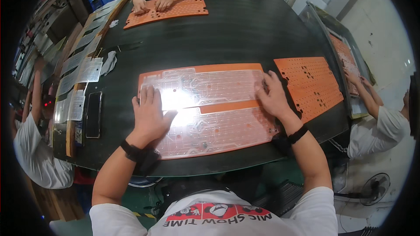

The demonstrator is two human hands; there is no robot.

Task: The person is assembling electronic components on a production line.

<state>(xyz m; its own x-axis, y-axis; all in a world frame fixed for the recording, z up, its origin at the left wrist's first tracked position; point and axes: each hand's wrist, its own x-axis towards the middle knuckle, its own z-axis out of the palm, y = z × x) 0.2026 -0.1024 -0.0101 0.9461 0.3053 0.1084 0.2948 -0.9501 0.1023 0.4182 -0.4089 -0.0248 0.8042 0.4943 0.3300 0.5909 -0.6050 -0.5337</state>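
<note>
Two clear plastic keyboard membranes with fine printed traces lie on an orange board (229, 106) in front of me. The upper membrane (232, 84) is separated from the lower membrane (223, 126) by a strip of bare orange. My left hand (151, 116) rests at the left end of both sheets, fingers stretched out and thumb apart. At the upper membrane's right end, my right hand (274, 94) touches the sheet with slightly bent, spread fingers. Bright glare hides part of both membranes near my left hand.
A second orange board (310, 85) with holes lies close to my right. On the left are a phone (93, 114), a grey cloth (109, 63) and clear sheets (90, 70) along the table edge. Across the table, a person's hands (164, 2) work on another orange board (188, 9).
</note>
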